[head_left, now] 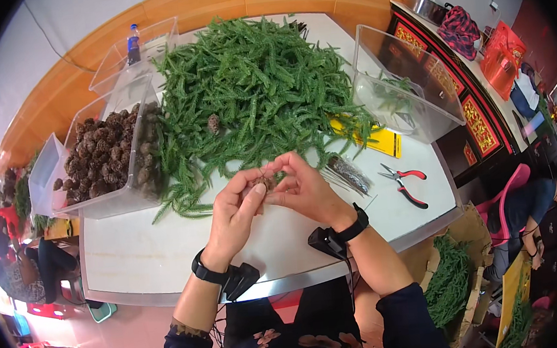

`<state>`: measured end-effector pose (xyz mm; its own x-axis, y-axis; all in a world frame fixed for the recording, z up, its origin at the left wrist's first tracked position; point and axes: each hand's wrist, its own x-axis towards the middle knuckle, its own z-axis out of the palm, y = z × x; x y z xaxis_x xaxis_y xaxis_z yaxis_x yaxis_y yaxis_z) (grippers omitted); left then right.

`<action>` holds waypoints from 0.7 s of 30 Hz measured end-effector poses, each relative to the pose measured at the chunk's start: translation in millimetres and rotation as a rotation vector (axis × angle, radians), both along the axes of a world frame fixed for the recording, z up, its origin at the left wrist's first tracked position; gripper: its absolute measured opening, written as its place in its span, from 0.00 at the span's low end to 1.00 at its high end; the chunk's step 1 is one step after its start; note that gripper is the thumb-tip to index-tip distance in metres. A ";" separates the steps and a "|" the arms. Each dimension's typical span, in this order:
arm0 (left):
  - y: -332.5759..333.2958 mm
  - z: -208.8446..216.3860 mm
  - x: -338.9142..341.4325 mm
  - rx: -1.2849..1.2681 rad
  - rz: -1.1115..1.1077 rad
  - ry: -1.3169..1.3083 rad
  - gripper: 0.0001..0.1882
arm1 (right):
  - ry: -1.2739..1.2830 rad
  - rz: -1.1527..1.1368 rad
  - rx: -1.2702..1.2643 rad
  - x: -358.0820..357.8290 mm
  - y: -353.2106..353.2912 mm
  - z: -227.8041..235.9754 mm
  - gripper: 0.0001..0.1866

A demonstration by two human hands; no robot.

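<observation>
Mostly, left hand (230, 210) and right hand (306, 190) hide the pinecone (265, 181) pinched in their grip.

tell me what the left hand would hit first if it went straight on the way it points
Beyond the brown pine cone it pinches, the left hand would probably meet the right hand first, though depth is hard to judge.

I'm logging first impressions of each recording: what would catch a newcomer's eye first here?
Most likely the big heap of green sprigs spread across the back and middle of the table. Next, the clear bin of brown pine cones to its left. Below the heap, the left hand and right hand meet around a small, partly hidden brown piece.
</observation>
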<state>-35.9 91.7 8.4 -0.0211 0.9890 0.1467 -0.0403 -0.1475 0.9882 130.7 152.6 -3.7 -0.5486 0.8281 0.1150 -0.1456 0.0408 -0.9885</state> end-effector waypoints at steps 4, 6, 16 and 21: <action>0.6 -0.4 -2.3 -0.016 0.004 -0.047 0.13 | 0.113 0.139 -0.105 4.2 2.4 -8.8 0.14; 0.8 -2.7 -3.9 -0.015 0.019 -0.043 0.13 | 0.033 0.084 -0.030 6.5 2.0 -6.9 0.14; 7.5 -12.2 -18.2 -0.052 0.208 0.027 0.11 | 0.032 -0.177 0.124 19.7 8.5 1.8 0.13; 5.9 -17.4 -14.2 0.135 0.218 0.194 0.10 | -0.391 0.002 0.123 20.4 6.0 2.5 0.12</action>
<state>-50.1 97.6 -9.0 -0.1894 0.9354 0.2985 0.1945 -0.2623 0.9452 151.1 158.6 -1.3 -0.5722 0.8201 -0.0041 0.2396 0.1623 -0.9572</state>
